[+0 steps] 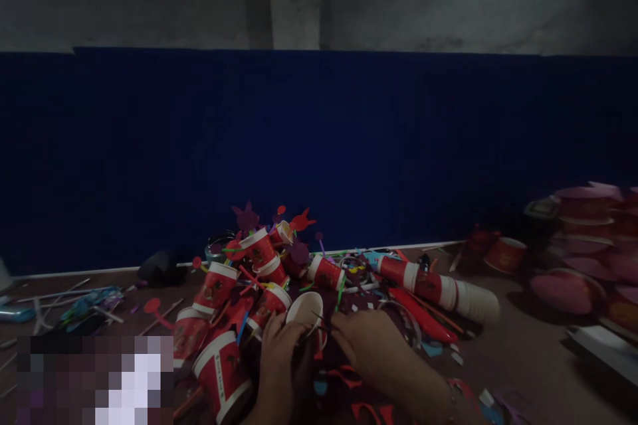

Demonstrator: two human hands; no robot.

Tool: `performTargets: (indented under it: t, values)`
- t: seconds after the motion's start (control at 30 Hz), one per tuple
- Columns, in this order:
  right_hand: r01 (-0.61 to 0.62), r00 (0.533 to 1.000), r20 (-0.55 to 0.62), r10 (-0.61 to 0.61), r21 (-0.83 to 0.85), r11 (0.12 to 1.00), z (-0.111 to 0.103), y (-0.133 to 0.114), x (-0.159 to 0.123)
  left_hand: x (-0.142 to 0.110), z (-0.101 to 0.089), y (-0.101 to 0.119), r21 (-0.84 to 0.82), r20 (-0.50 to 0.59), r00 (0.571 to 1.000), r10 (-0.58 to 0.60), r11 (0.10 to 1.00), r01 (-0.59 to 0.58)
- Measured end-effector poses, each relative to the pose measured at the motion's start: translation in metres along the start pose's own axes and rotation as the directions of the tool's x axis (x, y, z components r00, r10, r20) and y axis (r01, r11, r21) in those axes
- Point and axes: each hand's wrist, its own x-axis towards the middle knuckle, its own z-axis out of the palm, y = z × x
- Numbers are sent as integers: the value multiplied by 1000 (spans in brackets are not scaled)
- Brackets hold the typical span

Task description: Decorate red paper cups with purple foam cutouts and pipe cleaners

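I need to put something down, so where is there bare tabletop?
The widest bare patch of brown tabletop lies between the nested cup row and the pink pile. Around the left hand and right hand, red cups and paper scraps crowd the surface. The pixelated lower-left corner cannot be judged.

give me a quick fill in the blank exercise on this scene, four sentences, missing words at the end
1. The left hand holds a paper cup that is ____ inside.
2. The smooth panel behind the brown work surface is dark ____.
3. The long stack of nested paper cups beyond the right hand lies on its ____.
4. At the back of the clutter, one eared cutout is purple and another eared cutout is ____.

Missing words: white; blue; side; red
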Motion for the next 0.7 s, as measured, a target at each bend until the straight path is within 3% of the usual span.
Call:
performTargets:
  t: [0.1,0.17,0.27,0.33,0.43,0.57,0.63,0.7]
  values:
    - [-25,998,-55,30,93,995,1,4,1,3,2,-1,-151,-88,995,-51,988,37]
    - [-77,994,-49,100,338,938,1,10,2,4,2,1,-309,-161,970,-183,943,127]
    - [-211,977,141,159,743,636,3,21,8,4,-1,11,-492,-144,932,-332,841,224]
    - [-289,957,255,137,851,439,5,27,12,4,-3,18,-556,-98,935,-341,798,233]
    - [-319,948,301,108,887,335,10,30,17,4,-4,25,-593,-68,937,-342,769,237]
    - [-319,948,293,127,858,403,15,29,17,3,-3,18,-557,-86,940,-329,799,228]
    - [-277,961,217,173,788,550,13,28,15,4,-4,12,-473,-113,959,-261,863,179]
    - [-158,985,44,168,623,766,7,28,11,5,-5,8,-385,-119,973,-199,912,140]
